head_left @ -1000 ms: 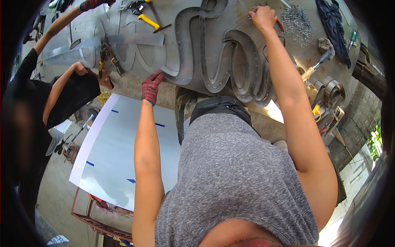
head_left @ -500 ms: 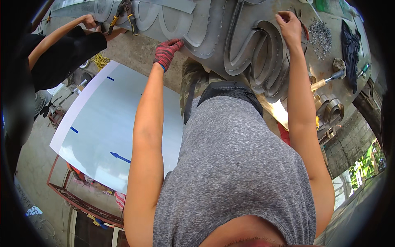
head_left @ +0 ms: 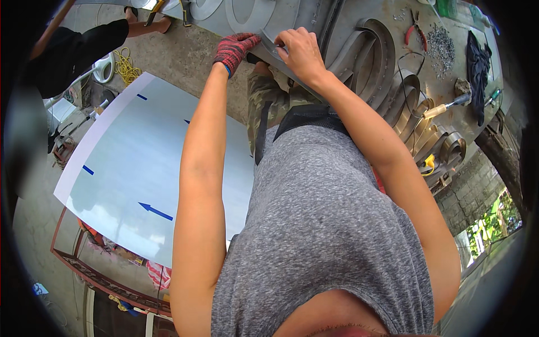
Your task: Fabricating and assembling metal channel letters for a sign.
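My left hand point(head_left: 236, 51), in a red and black knit glove with a blue cuff, is closed at the near edge of a curved grey metal piece point(head_left: 268, 46). Its fingertips pinch the end of that piece. Bare, my right hand point(head_left: 302, 55) has come close beside it, fingers bent together over the same metal. Whatever those fingers hold is too small or hidden to make out. To the right, a tall bent metal strip point(head_left: 387, 50) forms an S-like curve on the metal-topped table point(head_left: 449, 17).
Red-handled pliers point(head_left: 414, 32), a heap of small metal bits point(head_left: 441, 50), a wooden-handled soldering iron point(head_left: 443, 108) and a black cloth point(head_left: 476, 73) lie at the right. Coiled strips point(head_left: 449, 149) hang near the edge. A pale sheet with blue marks point(head_left: 140, 168) lies left; a co-worker point(head_left: 84, 50) stands beyond.
My right hand has moved left from above the pliers to beside my gloved hand. The gloved hand has shifted slightly right and up. The co-worker's hands have moved toward the top edge.
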Motion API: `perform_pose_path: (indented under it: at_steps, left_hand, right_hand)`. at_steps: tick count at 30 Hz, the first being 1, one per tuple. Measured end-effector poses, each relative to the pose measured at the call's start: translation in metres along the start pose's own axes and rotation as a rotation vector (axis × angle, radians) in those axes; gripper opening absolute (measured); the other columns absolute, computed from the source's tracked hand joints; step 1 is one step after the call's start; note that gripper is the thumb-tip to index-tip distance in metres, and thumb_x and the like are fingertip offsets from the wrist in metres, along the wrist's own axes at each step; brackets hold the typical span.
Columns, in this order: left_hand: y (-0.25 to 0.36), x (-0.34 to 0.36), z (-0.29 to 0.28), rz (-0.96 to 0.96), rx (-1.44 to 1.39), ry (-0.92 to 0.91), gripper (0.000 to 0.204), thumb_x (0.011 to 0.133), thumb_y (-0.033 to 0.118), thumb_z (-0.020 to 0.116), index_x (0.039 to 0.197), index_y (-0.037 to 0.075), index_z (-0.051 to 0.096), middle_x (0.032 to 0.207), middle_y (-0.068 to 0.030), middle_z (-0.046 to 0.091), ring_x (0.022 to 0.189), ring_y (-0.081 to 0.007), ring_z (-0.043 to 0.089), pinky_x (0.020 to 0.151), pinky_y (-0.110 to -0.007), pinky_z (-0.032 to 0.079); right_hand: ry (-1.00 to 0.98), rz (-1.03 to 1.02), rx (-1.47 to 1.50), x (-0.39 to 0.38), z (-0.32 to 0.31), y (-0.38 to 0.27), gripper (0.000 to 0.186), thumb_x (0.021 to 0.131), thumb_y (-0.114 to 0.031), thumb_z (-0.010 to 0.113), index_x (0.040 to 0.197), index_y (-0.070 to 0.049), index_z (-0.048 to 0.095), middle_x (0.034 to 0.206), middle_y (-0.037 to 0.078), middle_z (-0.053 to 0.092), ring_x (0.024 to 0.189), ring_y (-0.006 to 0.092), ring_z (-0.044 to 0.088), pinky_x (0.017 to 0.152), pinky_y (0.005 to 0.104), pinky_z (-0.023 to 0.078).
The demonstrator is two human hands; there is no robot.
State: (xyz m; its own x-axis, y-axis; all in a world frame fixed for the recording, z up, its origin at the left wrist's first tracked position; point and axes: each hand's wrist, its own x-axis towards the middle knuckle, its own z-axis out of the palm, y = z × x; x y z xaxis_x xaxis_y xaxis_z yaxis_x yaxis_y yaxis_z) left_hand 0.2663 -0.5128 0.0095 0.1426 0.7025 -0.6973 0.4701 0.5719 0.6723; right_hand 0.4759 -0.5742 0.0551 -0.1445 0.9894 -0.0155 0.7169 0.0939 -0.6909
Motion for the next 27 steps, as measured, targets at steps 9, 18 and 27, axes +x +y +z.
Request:
perform_pose_path:
  at_steps: [9,18,27]
  left_hand:
    - [0.003,-0.002,0.0,0.012,0.015,-0.019,0.037,0.082,0.032,0.075,0.108,0.006,0.074,0.099,-0.0065,0.073,0.09,-0.0147,0.064,0.083,-0.031,0.049]
    - [-0.002,0.0,0.001,0.024,-0.011,0.002,0.039,0.077,0.035,0.079,0.106,0.009,0.075,0.097,-0.0068,0.073,0.087,-0.016,0.065,0.08,-0.032,0.051]
    - [0.003,-0.003,0.0,0.011,-0.01,-0.018,0.04,0.08,0.033,0.076,0.109,0.004,0.073,0.097,-0.0064,0.073,0.089,-0.0143,0.064,0.082,-0.03,0.049]
  right_hand:
    - [0.056,0.002,-0.087,0.002,0.018,-0.006,0.015,0.08,-0.019,0.073,0.089,-0.011,0.065,0.082,0.002,0.066,0.085,0.0251,0.058,0.08,0.0389,0.04]
    - [0.11,0.154,0.075,-0.004,0.002,-0.004,0.015,0.083,-0.023,0.072,0.09,-0.01,0.067,0.082,0.003,0.07,0.085,0.0252,0.061,0.082,0.0386,0.04]
    - [0.572,0.542,0.096,-0.036,-0.127,0.12,0.023,0.087,-0.025,0.07,0.096,-0.003,0.071,0.085,0.009,0.073,0.076,0.0177,0.069,0.074,0.0303,0.053]
